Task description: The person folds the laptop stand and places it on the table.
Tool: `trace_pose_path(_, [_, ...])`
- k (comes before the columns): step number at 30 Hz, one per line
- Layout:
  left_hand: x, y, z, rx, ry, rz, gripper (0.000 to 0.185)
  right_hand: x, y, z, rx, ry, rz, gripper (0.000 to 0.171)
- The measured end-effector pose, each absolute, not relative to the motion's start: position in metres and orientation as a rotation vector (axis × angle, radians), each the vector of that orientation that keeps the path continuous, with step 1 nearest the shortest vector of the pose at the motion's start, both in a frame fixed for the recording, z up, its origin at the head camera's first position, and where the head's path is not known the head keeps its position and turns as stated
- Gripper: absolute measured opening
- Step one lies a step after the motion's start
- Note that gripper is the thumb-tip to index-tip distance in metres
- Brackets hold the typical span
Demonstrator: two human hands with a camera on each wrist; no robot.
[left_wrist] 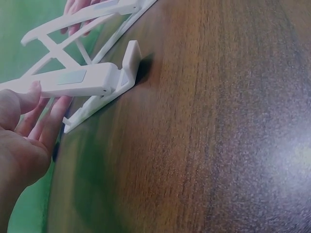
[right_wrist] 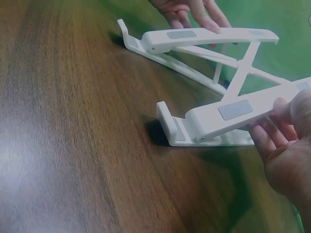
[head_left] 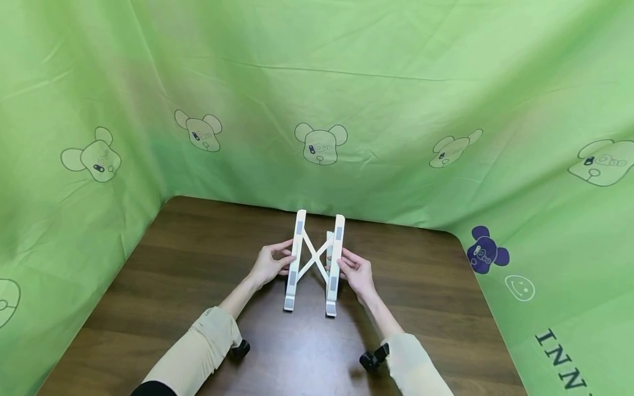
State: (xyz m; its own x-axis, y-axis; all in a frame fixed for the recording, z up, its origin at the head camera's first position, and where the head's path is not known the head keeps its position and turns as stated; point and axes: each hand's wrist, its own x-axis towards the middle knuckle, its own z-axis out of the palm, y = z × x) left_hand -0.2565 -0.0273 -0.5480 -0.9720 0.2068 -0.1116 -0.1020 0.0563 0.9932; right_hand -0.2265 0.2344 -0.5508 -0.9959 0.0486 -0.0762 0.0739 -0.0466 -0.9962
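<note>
Fingers of the left hand are parted only by what they hold: thumb on top, fingertips below, pinching the outer side of the long white left rail of a white, hard-looking, X-braced folding stand. That stand is on a dark brown, wood-grained counter, its thin, crossed white brace between the two sets of fingers, its short upturned lips nearer the wearer than either grip. The right hand has its fingers nearly closed too, on the outer side of the matching right rail. The step in hand reads as adjusting or steadying the raised rails; going on would call for both grips working evenly, so the brace does not twist. A beige sleeve with a small black device sits nearer the wearer than the left fingers. Beyond all fingers hangs light green printed cloth, close to the rails' far ends; it could be brushed. A similar sleeve lies behind the right fingers.
</note>
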Motion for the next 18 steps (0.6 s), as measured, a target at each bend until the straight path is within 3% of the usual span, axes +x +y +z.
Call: trace_pose_path(18, [-0.2564, -0.0254, -0.5482, 0.157, 2.139, 2.017, 0.054, -0.2279, 0.2243, -0.5522, 0.113, 2.173, -2.262, 0.050])
